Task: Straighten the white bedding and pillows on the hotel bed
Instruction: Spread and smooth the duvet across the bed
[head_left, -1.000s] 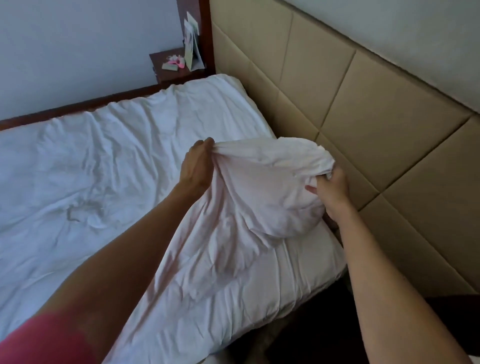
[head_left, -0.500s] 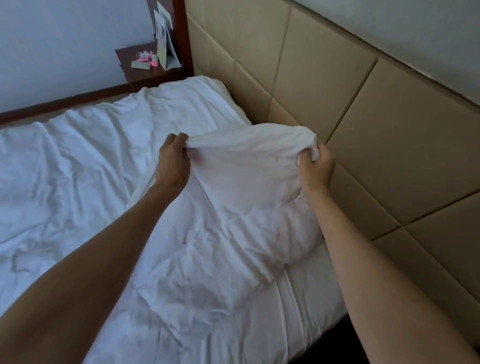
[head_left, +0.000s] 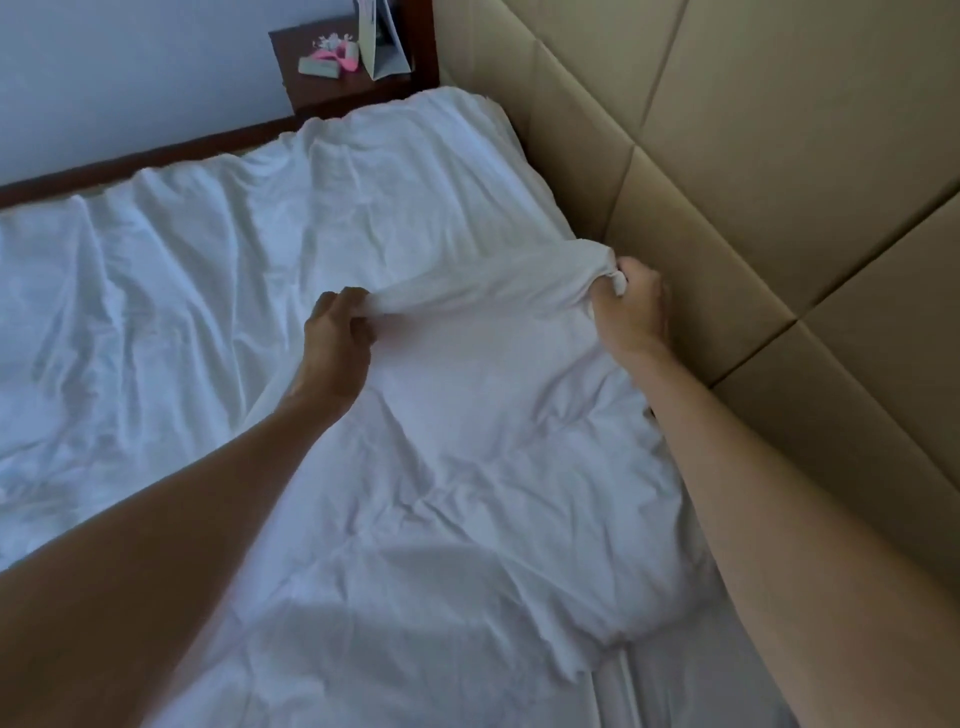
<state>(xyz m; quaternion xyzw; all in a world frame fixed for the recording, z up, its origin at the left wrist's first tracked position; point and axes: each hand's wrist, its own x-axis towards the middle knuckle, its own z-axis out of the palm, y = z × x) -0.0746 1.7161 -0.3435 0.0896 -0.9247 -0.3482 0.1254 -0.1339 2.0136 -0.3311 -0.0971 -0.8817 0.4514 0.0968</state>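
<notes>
A white pillow in a loose white case lies on the bed near the headboard, its far edge pulled taut. My left hand grips the far left corner of the case. My right hand grips the far right corner, close against the headboard. Wrinkled white bedding covers the rest of the bed to the left and beyond. The bare mattress edge shows at the near right.
A tan padded headboard runs along the right side. A dark wooden nightstand stands at the far corner, carrying a pink item, a small box and a folded card. A dark wooden rail borders the bed's far side.
Both hands have lowered the pillow from the air onto the bed and stretched its far edge wider. The right hand moved closer to the headboard.
</notes>
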